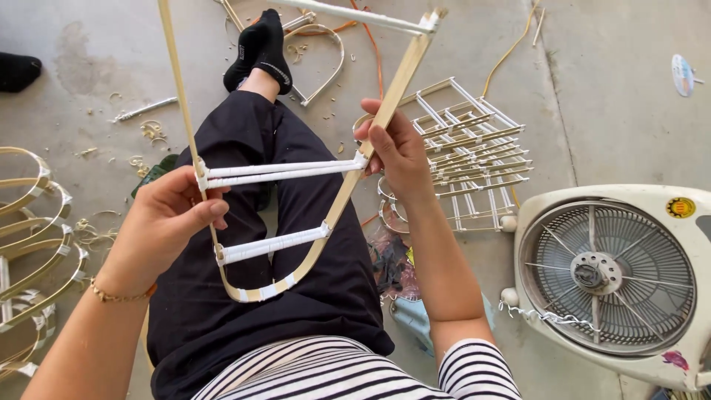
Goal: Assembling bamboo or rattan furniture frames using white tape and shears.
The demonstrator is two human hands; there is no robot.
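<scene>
left hand (167, 215) and right hand (396, 148) gripping bamboo frame (333, 211), top cut off

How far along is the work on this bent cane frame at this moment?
Done: the U-shaped cane frame carries two crossbars wrapped in white tape, and its bottom bend is taped. In hand: the left hand grips the left rail at the upper crossbar; the right hand holds the right rail. Left: the rails above stay bare up to a top bar. A stack of wrapped frames lies on the floor.
</scene>
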